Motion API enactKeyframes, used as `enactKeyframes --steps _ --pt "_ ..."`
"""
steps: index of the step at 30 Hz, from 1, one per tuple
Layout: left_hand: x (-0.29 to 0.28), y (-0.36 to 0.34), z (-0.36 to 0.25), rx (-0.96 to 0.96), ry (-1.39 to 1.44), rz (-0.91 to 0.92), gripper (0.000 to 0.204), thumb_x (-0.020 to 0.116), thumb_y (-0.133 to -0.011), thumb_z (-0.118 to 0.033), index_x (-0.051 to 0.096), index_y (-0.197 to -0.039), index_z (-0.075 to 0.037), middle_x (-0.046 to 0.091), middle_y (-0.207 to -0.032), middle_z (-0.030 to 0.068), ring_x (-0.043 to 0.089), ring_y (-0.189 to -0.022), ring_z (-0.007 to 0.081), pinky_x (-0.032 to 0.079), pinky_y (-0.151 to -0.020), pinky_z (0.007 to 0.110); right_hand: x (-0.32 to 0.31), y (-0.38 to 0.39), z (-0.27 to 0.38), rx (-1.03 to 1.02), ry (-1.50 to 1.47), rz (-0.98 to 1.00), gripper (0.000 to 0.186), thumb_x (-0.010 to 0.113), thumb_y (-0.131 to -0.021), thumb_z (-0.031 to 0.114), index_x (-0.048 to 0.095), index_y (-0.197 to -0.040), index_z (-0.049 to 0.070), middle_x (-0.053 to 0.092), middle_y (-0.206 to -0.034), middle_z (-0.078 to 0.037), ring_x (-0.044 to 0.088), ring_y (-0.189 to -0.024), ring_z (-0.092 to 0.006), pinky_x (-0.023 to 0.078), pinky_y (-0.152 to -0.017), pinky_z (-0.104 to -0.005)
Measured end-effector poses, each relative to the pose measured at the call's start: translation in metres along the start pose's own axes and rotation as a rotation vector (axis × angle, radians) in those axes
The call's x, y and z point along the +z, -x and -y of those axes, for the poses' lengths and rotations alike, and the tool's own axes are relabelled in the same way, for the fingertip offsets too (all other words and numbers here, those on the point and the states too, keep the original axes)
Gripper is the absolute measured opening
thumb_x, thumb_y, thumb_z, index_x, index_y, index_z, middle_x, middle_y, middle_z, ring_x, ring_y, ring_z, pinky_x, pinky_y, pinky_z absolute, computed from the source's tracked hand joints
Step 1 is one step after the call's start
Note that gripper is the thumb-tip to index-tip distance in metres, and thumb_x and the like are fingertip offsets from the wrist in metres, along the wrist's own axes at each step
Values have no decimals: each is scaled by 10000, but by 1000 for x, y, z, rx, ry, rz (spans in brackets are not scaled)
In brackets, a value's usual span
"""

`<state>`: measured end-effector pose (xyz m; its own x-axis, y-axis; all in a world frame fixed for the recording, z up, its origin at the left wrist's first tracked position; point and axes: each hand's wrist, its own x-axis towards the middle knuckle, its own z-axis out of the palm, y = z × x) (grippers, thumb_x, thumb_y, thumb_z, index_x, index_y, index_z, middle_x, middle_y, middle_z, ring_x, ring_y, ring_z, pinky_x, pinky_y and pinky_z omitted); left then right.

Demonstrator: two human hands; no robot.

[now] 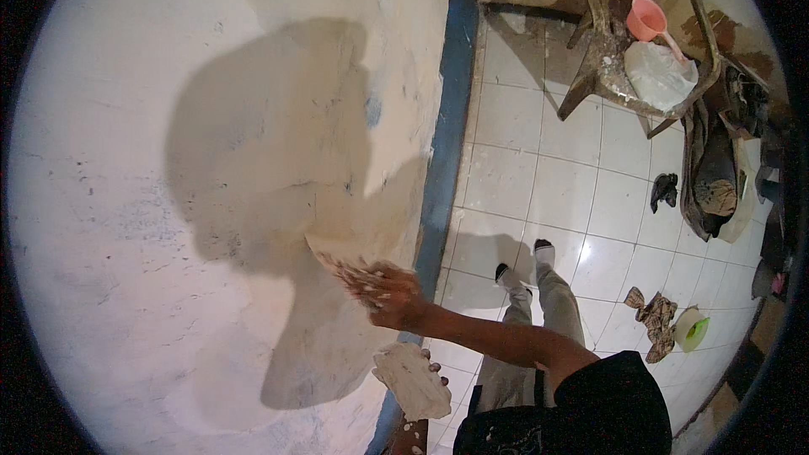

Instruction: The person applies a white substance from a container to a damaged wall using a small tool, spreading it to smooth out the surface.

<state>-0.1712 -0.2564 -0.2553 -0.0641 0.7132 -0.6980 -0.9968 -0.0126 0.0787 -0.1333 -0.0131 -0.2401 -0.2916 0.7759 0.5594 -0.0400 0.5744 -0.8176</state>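
Note:
My right hand (392,297), spattered with white putty, reaches across to the pale wall (126,286). It is closed on a putty-smeared scraper (331,259), whose thin edge meets the wall; motion blurs the fingers and the tool's outline. Lower down, my left hand (436,366) curls its fingertips over the edge of a flat board (410,381) coated with off-white putty. The board sits beside the wall's blue border, below my right hand. Damp-looking beige putty (362,223) covers the wall around the scraper, and my shadow falls over much of it.
A blue strip (447,135) edges the wall beside the white tiled floor (565,185). At the upper right, a stained chair (611,76) bears a pink dipper (647,18) and a white plastic bag (661,76). Crumpled cloth (657,320) and a green-and-white round container (692,330) lie rightward.

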Motion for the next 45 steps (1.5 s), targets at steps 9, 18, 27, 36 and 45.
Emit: enactKeyframes --steps 9,18,27,36,45 --pt "12 8 9 32 -71 26 620 400 -745 -621 413 -1154 -155 466 -1088 88 492 -871 313 418 -664 549 -61 -58 -218 630 81 -582 342 541 -670 93 618 -1002 61 567 -970 -147 566 -772 -289 461 -630 -365" --pt "9 21 8 72 -117 1 559 415 -765 -547 418 -1153 -145 477 -1037 85 486 -898 300 413 -725 495 24 -43 -202 569 405 -467 407 536 -683 145 573 -1085 99 502 -1093 -208 439 -1034 -367 333 -850 -444" --pt "75 66 31 245 -137 206 499 429 -784 -473 423 -1152 -136 488 -986 82 479 -924 287 407 -787 441 -32 81 13 705 -720 -377 179 512 -816 32 593 -972 0 609 -842 -80 579 -691 -177 473 -563 -292" --pt "194 57 64 249 -85 488 515 411 -808 -459 381 -1196 -122 466 -1046 92 459 -986 282 391 -845 420 -206 -9 167 769 -691 -289 202 559 -832 168 566 -968 18 605 -836 -21 557 -653 -85 437 -529 -207" --pt "242 16 93 158 -41 626 592 367 -835 -494 302 -1278 -106 418 -1195 113 430 -1077 285 366 -899 425 -246 -55 239 733 -358 -140 191 595 -784 61 538 -961 17 601 -807 -26 533 -657 -54 420 -543 -196"
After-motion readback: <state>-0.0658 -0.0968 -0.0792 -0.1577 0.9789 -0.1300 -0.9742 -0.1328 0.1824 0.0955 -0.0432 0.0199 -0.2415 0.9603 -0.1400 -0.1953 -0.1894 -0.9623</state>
